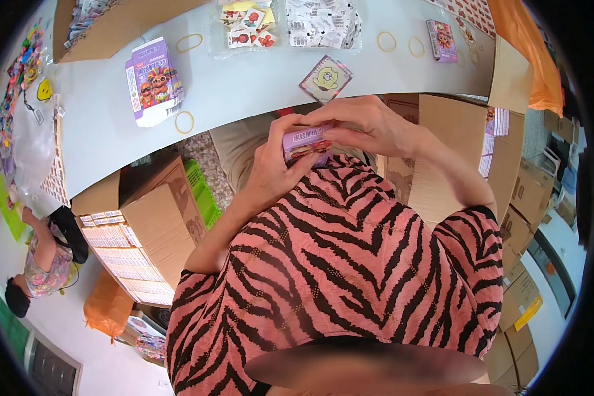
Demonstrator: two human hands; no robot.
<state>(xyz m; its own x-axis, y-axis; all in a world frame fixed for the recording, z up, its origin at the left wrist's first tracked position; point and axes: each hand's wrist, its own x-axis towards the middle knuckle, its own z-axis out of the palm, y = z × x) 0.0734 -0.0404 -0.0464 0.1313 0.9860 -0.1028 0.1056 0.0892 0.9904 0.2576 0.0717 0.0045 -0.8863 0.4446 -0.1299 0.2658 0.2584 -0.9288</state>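
Close to my body, just off the table's near edge, I hold a small purple printed box (pixel 303 138). My left hand (pixel 275 158) is closed round its left side, the thumb along its lower part. From the right, my right hand (pixel 369 127) grips the box's upper right corner with bent fingers. Some of the box is hidden behind the fingers. On the table just beyond my hands lies a square card (pixel 326 78) with a yellow cartoon figure. To the left are flattened purple cartons (pixel 153 82).
Clear trays hold picture cards (pixel 247 25) and white sachets (pixel 323 23). Rubber bands (pixel 387 42) and another small purple box (pixel 441 41) lie on the table (pixel 237 86). Cardboard boxes (pixel 158 224) flank me, the left one packed with small boxes. Another person (pixel 46 257) sits at far left.
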